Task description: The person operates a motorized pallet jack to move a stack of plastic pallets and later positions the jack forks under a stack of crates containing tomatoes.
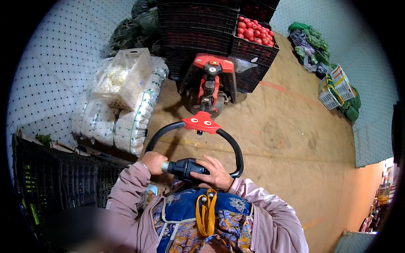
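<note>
A red pallet jack (214,63) stands in front of me, its red-topped loop handle (234,154) reaching toward me. My left hand (153,162) is closed round the pale wrapped grip at the left of the black control head (181,169). My right hand (215,175) lies over that head with fingers spread and slightly bent. Black crates (198,25) are stacked behind the jack, with tomatoes (253,31) in the top right one. A blue floral pouch (181,208) with a yellow strap is at my front.
Wrapped white bundles (97,128) bear a plastic crate (128,92) of pale produce on my left. Dark crates (59,173) stand at lower left. Green sacks (312,46) and white crates (337,84) line the right wall (354,50). An orange surface (358,194) is at lower right.
</note>
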Available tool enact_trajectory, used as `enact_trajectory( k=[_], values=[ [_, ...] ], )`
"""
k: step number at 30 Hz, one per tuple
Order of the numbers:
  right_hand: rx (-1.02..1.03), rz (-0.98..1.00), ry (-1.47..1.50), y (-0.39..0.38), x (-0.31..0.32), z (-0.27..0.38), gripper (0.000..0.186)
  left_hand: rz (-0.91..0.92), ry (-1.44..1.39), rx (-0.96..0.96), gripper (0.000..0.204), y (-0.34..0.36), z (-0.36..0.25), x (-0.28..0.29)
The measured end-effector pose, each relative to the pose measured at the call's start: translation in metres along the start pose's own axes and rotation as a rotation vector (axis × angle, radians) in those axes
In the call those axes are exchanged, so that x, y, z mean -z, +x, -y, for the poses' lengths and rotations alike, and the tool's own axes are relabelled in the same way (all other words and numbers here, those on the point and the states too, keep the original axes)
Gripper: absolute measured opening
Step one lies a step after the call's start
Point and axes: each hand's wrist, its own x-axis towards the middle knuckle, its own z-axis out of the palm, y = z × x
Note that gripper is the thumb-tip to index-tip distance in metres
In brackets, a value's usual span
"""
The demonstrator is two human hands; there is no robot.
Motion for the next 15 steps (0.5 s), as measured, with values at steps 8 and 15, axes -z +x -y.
enact_trajectory(
  k=[8,15],
  values=[
    [0.01,0.003,-0.003,-0.0038,-0.0014,-0.0025,0.054,-0.053,-0.02,0.027,0.014,0.0,-0.0029,-0.0024],
    [0.013,-0.029,0.005,-0.0025,-0.0014,-0.0019,0.059,-0.066,0.01,0.028,0.014,-0.0002,-0.005,0.0017]
  ],
)
